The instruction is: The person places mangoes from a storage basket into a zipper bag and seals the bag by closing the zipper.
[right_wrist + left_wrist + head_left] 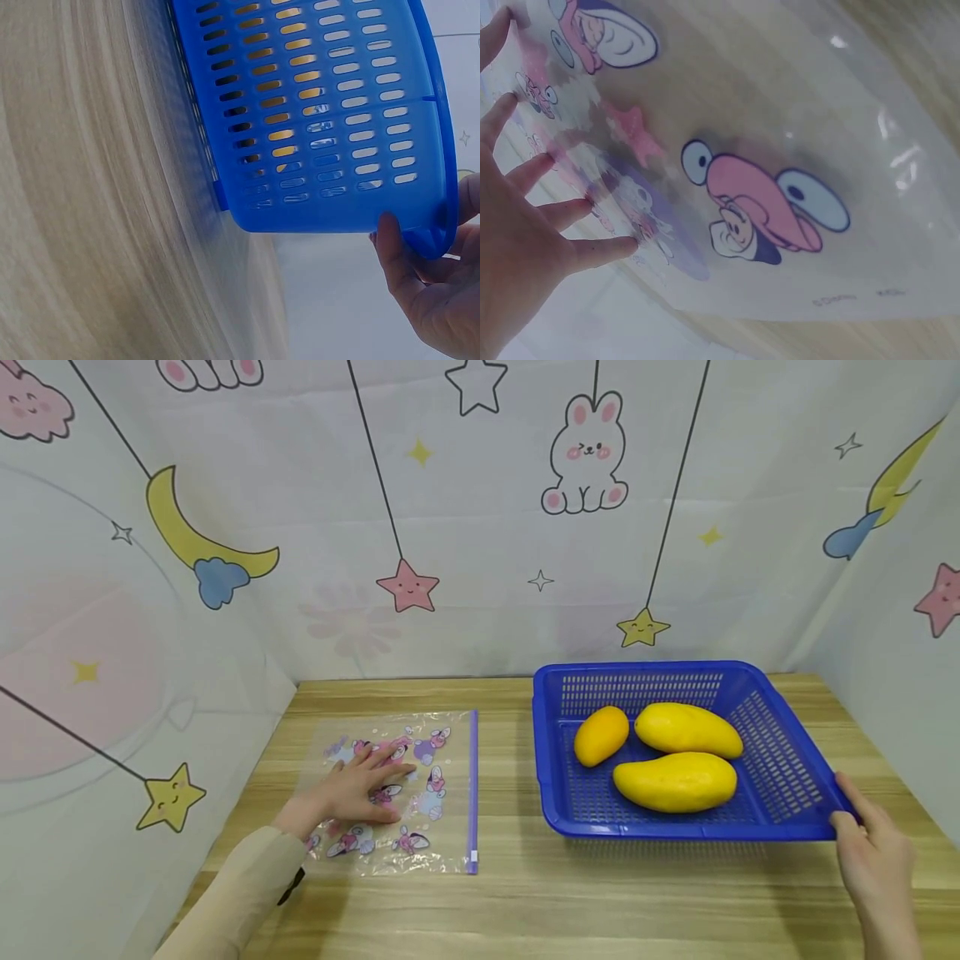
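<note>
A clear zip bag (450, 793) with pink and purple cartoon prints and a purple slider edge lies flat on the left of the table. My left hand (360, 789) rests on it with fingers spread; the left wrist view shows the fingertips touching the printed plastic (765, 202). On the right stands a blue plastic basket (551, 760) with slotted walls. In it lie two large yellow mangoes (675, 782) and a smaller orange-yellow mango (602, 737). My right hand (873, 843) grips the basket's near right corner, thumb and fingers about the rim (442, 172).
The wooden table (510, 902) meets a white cartoon-printed cloth (480, 510) at the back and both sides. A small dark object (291, 887) shows beside the left sleeve. A strip of bare tabletop lies between bag and basket.
</note>
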A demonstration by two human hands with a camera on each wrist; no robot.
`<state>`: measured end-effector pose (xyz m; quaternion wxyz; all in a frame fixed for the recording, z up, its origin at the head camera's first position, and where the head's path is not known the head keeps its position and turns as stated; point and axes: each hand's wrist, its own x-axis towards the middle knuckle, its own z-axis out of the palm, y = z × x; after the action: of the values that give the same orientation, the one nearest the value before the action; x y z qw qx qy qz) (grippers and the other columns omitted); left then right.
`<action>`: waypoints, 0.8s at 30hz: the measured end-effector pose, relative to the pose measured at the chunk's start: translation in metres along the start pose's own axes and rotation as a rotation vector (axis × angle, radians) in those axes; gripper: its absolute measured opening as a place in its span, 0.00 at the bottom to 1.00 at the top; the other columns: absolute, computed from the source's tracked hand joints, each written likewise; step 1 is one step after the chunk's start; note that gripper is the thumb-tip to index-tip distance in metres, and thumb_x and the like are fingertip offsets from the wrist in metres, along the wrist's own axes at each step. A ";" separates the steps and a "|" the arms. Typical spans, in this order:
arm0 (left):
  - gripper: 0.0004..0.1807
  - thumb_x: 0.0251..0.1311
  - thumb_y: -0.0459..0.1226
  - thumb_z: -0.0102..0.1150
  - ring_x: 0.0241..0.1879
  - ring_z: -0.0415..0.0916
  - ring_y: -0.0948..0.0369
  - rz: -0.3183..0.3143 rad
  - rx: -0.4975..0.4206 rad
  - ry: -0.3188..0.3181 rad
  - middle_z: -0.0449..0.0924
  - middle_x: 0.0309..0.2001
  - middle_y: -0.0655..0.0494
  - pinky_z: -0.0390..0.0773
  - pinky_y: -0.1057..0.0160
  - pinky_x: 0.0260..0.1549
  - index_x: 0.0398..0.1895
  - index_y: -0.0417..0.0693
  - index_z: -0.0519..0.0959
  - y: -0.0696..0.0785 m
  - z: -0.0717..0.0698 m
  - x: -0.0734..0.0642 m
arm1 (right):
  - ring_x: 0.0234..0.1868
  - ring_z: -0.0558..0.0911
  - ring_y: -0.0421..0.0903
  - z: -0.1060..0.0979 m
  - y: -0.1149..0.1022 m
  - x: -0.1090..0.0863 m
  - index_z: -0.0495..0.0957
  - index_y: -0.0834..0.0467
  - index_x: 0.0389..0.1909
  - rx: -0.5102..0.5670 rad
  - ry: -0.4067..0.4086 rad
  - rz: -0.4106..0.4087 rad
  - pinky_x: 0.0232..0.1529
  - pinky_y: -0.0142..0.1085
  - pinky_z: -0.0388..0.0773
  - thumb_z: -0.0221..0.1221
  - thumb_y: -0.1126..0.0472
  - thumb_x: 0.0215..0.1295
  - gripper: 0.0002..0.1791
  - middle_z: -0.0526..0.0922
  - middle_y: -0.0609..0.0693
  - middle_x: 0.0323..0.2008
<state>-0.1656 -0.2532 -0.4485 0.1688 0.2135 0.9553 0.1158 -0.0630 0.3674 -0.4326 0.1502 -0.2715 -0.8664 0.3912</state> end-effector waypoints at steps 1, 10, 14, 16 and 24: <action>0.42 0.53 0.60 0.62 0.74 0.36 0.32 -0.003 0.001 -0.001 0.39 0.78 0.49 0.44 0.20 0.59 0.72 0.66 0.60 0.000 0.000 0.000 | 0.51 0.64 0.22 0.000 0.000 0.000 0.60 0.44 0.71 -0.001 0.002 0.001 0.41 0.25 0.58 0.42 0.59 0.68 0.29 0.66 0.60 0.68; 0.40 0.53 0.56 0.63 0.75 0.40 0.37 0.013 0.029 0.033 0.43 0.77 0.46 0.45 0.18 0.57 0.70 0.63 0.62 0.006 0.001 0.002 | 0.52 0.63 0.20 0.001 0.000 0.000 0.60 0.42 0.70 0.010 0.007 0.016 0.43 0.22 0.58 0.42 0.59 0.68 0.29 0.65 0.58 0.70; 0.39 0.52 0.55 0.64 0.74 0.44 0.37 0.030 0.060 0.074 0.49 0.76 0.45 0.48 0.17 0.55 0.68 0.58 0.66 0.012 0.000 0.002 | 0.51 0.63 0.19 0.001 -0.002 -0.001 0.61 0.43 0.70 0.016 0.012 0.020 0.43 0.22 0.57 0.43 0.59 0.68 0.29 0.65 0.57 0.70; 0.38 0.51 0.54 0.64 0.74 0.46 0.37 0.030 0.068 0.093 0.52 0.75 0.45 0.49 0.18 0.55 0.67 0.57 0.67 0.015 -0.001 0.003 | 0.49 0.62 0.19 0.000 -0.003 -0.001 0.61 0.43 0.70 0.017 0.015 0.024 0.42 0.22 0.58 0.43 0.59 0.67 0.29 0.66 0.57 0.69; 0.31 0.55 0.53 0.62 0.70 0.56 0.37 0.015 0.132 0.205 0.61 0.71 0.44 0.59 0.22 0.56 0.62 0.55 0.72 0.025 0.008 0.008 | 0.47 0.63 0.21 0.001 -0.005 -0.001 0.61 0.44 0.70 0.010 0.022 0.012 0.38 0.23 0.58 0.43 0.60 0.67 0.29 0.67 0.59 0.68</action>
<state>-0.1606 -0.2259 -0.4503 0.0551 0.2181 0.9714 0.0753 -0.0648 0.3636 -0.4293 0.1586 -0.2800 -0.8612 0.3934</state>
